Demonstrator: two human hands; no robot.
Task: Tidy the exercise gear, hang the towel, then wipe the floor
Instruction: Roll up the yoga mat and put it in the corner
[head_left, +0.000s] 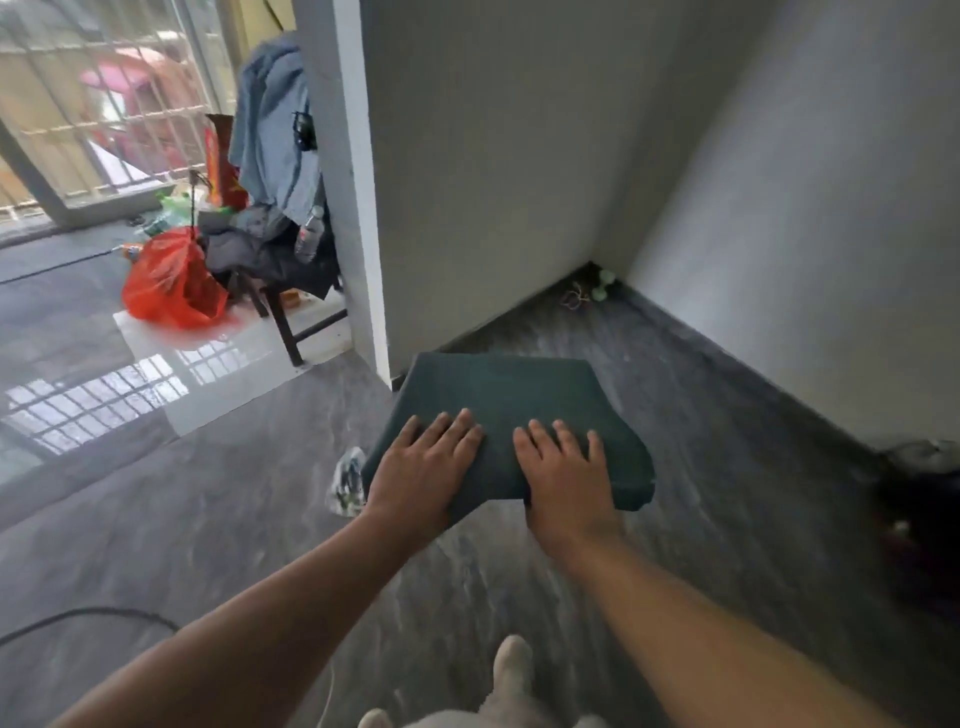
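Observation:
A dark green folded cloth (498, 395) lies flat on the grey marbled floor (208, 519) in front of me. My left hand (421, 467) presses palm-down on its near left part, fingers spread. My right hand (563, 467) rests flat on its near right part, fingers apart too. Far off in the corner of the two walls sit small pale green dumbbells (602, 286) beside a tangled cord (574, 299).
A white pillar (358, 208) stands just beyond the cloth. Left of it a chair (275, 291) is piled with clothes, with a red plastic bag (171, 286) alongside. A crumpled wrapper (347, 480) lies left of the cloth. A dark cable (88, 616) crosses the floor at left. Dark objects (919, 519) sit by the right wall.

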